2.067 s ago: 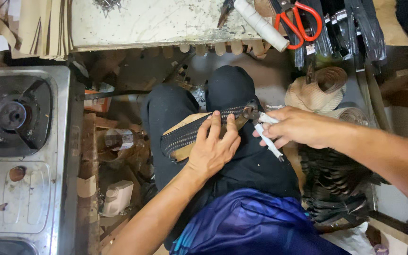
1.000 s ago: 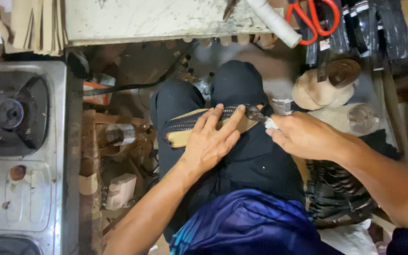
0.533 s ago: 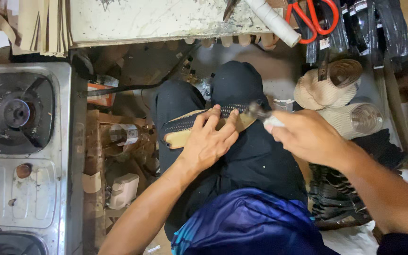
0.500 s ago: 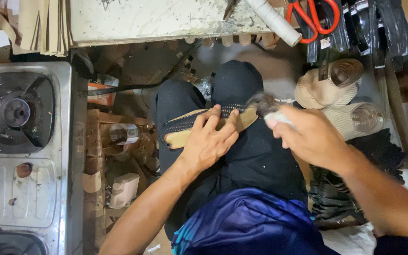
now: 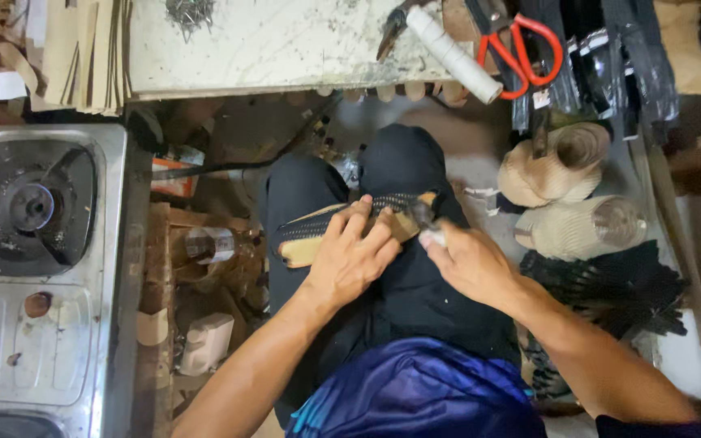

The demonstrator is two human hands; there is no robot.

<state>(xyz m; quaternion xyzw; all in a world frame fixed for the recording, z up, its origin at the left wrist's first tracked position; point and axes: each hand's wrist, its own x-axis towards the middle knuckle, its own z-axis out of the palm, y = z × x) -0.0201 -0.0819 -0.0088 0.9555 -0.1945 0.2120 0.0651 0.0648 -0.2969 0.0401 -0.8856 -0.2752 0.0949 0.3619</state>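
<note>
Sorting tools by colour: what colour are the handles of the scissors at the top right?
Red-orange handles on the scissors, seen clearly in the head view.

Our left hand (image 5: 350, 264) covers the middle of the tan, black-ribbed sole piece (image 5: 310, 239) on our lap. The small tool (image 5: 430, 227) in our right hand (image 5: 468, 264) is blurred. The steel gas stove (image 5: 38, 268) runs off the left edge.

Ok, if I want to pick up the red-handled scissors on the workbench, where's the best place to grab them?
Take the red-handled scissors by the two red loops, coming from the right and above. The loops lie flat and exposed at the bench's right end, while the blade end is tucked among dark straps and the white roll lies close on the left.
</note>
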